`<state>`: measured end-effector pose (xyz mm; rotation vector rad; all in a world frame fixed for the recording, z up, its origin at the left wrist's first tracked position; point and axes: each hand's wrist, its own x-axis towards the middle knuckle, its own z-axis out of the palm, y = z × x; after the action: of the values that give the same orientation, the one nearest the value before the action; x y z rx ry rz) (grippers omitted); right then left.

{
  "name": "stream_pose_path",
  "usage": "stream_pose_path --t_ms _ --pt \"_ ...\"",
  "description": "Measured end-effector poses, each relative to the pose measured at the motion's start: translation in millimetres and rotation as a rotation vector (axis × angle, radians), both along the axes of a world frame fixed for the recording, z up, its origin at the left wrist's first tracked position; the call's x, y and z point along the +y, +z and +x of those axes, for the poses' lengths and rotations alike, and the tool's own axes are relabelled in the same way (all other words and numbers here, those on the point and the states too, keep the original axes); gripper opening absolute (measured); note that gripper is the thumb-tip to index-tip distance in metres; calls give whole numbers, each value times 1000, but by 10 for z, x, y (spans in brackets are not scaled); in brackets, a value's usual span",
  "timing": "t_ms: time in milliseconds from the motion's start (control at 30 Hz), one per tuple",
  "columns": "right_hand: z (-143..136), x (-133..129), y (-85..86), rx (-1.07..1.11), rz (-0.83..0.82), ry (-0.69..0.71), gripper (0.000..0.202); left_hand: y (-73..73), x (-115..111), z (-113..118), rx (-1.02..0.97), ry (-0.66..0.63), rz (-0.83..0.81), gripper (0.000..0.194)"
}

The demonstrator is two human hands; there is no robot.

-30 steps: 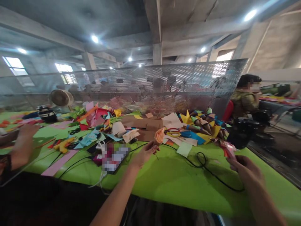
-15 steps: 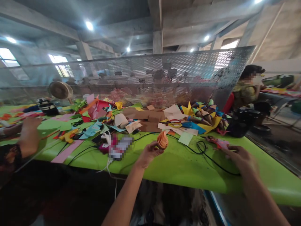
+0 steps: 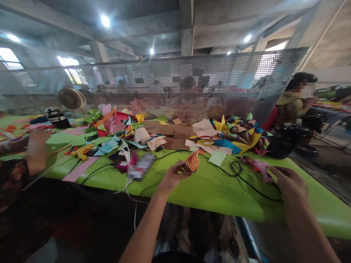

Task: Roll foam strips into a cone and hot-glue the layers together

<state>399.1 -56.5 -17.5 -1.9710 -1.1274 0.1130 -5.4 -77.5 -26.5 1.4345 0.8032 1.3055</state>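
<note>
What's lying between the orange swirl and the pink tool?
In the head view, a pale green sheet and a looped black cable lie between the swirl and the tool on the tabletop.

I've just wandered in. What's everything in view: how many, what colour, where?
Table: one, green, centre
Swirled piece: one, orange, front centre
Pink tool: one, pink, table's right
Yellow tool: one, yellow, table's left
Cords: several, black and white, on the table
Pixelated item: one, grey, left of centre
Paper scraps: many, mixed colours, across the back
Brown sheets: several, brown, back centre
Fan: one, tan, back left
Perforated screen: one, grey, behind
Ceiling lights: several, white, overhead
Co-worker's arm: one, dark sleeve, left edge
Co-worker in olive: one, far right
Left hand: one, bare, holding the swirled piece
Right hand: one, bare, by the pink tool
</note>
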Motion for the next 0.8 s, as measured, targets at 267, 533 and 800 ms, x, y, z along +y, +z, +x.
stream_pose_path --t_ms 267,533,800 --pt "-44 32 60 42 139 -230 40 -24 16 27 -7 29 14 32" --pt "-54 36 -1 173 241 -213 41 -10 16 16 -16 27 -5 28" --pt "-56 39 7 222 254 -211 35 -53 10 -8 -35 -26 -16 38"
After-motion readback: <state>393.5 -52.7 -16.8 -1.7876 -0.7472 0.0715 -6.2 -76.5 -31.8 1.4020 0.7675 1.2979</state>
